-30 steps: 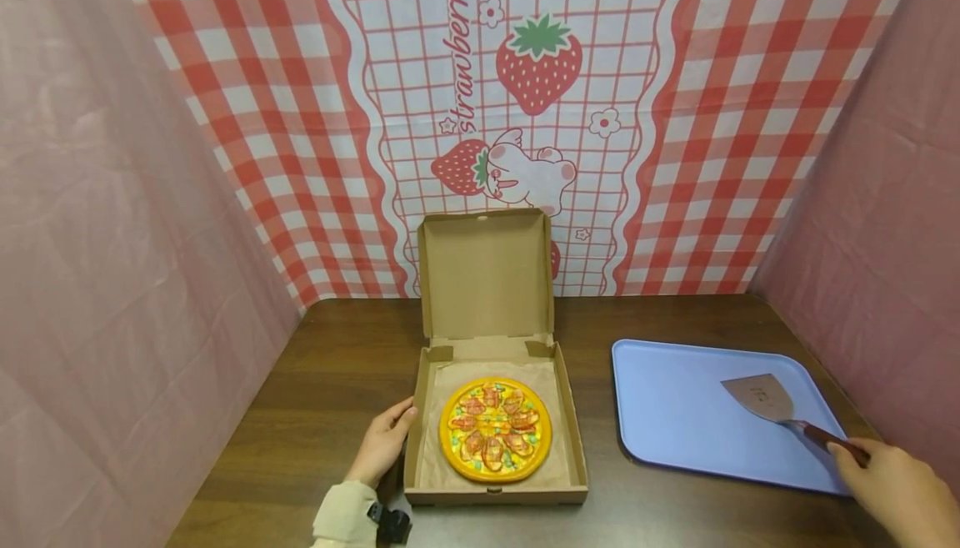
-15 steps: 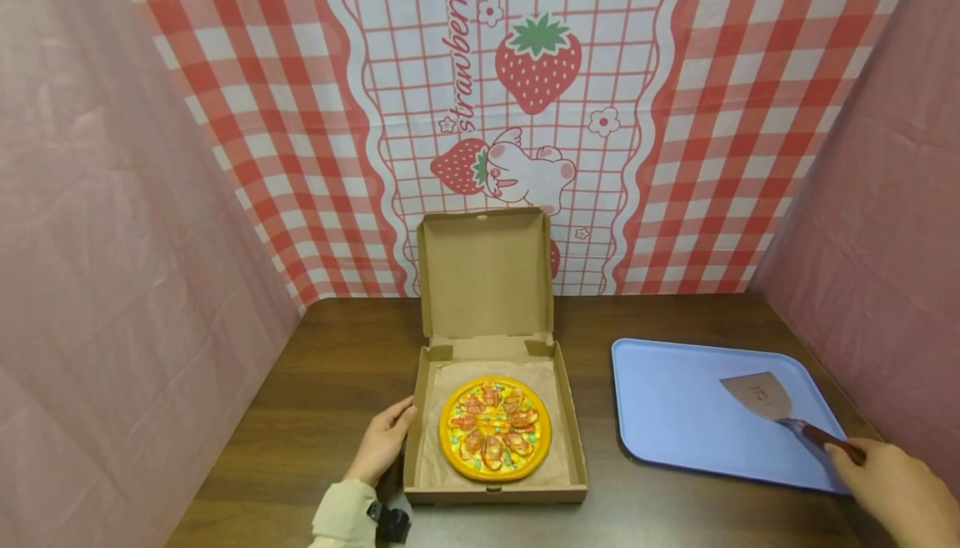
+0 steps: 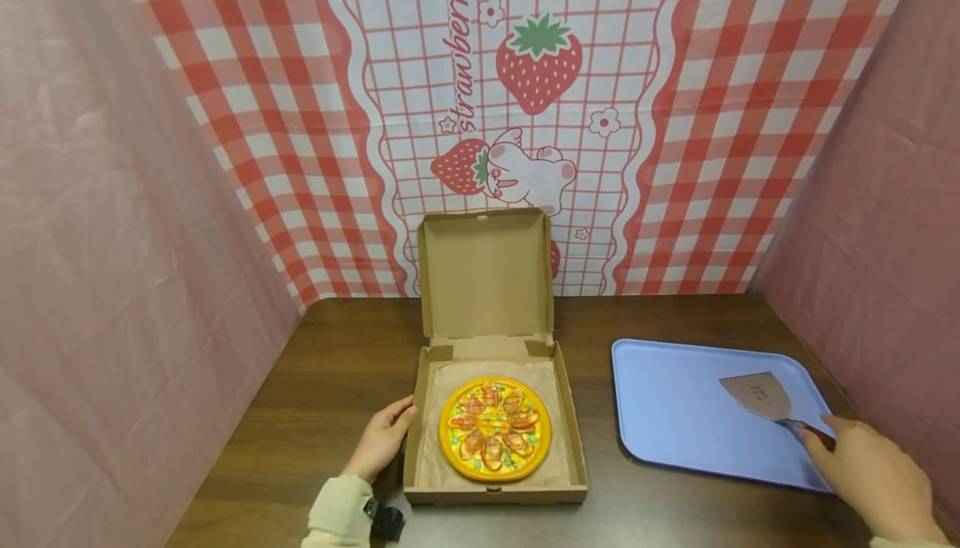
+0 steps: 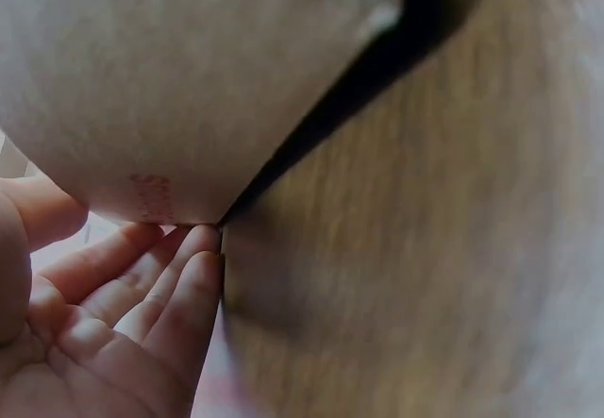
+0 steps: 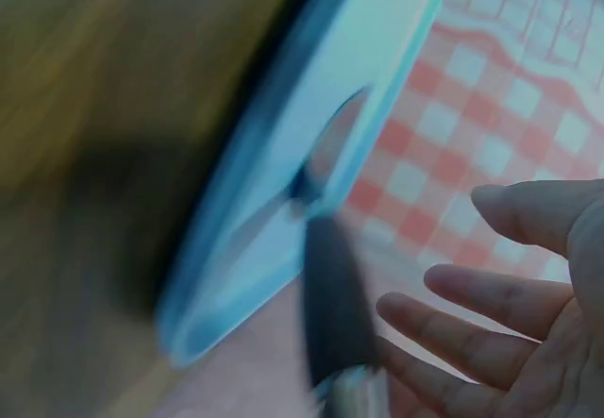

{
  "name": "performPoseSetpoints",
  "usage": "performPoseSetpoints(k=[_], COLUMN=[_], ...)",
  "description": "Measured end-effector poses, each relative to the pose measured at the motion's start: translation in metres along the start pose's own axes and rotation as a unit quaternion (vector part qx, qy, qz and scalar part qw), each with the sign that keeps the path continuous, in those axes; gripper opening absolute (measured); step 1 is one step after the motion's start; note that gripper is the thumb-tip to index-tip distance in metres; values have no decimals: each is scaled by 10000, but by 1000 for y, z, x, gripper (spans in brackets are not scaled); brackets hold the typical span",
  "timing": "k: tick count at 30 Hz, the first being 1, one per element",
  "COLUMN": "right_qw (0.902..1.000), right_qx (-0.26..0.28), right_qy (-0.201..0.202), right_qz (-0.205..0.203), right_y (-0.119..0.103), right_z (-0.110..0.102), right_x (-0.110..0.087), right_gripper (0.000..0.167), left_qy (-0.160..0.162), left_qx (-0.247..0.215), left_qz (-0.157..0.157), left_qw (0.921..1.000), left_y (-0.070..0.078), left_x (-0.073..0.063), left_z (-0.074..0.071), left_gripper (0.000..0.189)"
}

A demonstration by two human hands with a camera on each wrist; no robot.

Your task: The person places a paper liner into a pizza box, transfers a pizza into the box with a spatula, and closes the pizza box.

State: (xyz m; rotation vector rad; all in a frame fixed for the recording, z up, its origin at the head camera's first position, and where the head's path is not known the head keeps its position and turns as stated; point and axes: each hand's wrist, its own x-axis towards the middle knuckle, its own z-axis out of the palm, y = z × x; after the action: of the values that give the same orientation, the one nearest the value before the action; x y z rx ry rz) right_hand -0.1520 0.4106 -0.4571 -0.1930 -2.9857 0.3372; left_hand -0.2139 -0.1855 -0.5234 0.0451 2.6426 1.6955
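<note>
A round pizza (image 3: pixel 495 429), with the look of a toy, lies on brown paper in a cardboard pizza box (image 3: pixel 486 277) whose lid stands up. My left hand (image 3: pixel 381 441) is at the box's left side; in the left wrist view its fairly straight fingertips touch the cardboard. On the blue tray (image 3: pixel 667 414) rests a pizza server (image 3: pixel 757 395) with a wedge-shaped metal blade. My right hand (image 3: pixel 873 469) hovers over its handle, hiding most of it in the head view. In the right wrist view the fingers are spread beside the dark handle (image 5: pixel 335 295), not curled round it.
The brown wooden table (image 3: pixel 315 389) carries the box in the middle and the tray to its right. A red checked strawberry cloth (image 3: pixel 540 64) hangs behind. Pink cloth (image 3: pixel 135 281) walls off the left and right sides.
My right hand has moved forward and left along the server's handle, which it now covers more. The server, the box and the pizza look unmoved. My left hand has stayed at the box.
</note>
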Motion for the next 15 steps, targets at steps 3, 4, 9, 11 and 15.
performPoseSetpoints(k=[3,4,9,11,15], right_qw=[9991,9986,9937,9914,9863], right_qx=[99,153,532,702,1177], right_qy=[235,249,374,324,131], right_qz=[-339,-440,-916,-1053,-1149], right_y=[-17,-23,-53,-65,-93], right_z=[2,3,13,18,26], right_x=[7,9,19,22,32], right_gripper=[52,53,52,54,62], left_qy=[-36,-36,29,115,295], left_qx=[125,155,224,215,157], left_qz=[-19,-34,22,88,115], left_qw=[9999,9999,9997,9997,9994], left_y=[1,2,3,4,7], left_x=[1,1,4,7,14], left_z=[-3,-3,-6,-7,-11], left_gripper=[43,43,39,37,37])
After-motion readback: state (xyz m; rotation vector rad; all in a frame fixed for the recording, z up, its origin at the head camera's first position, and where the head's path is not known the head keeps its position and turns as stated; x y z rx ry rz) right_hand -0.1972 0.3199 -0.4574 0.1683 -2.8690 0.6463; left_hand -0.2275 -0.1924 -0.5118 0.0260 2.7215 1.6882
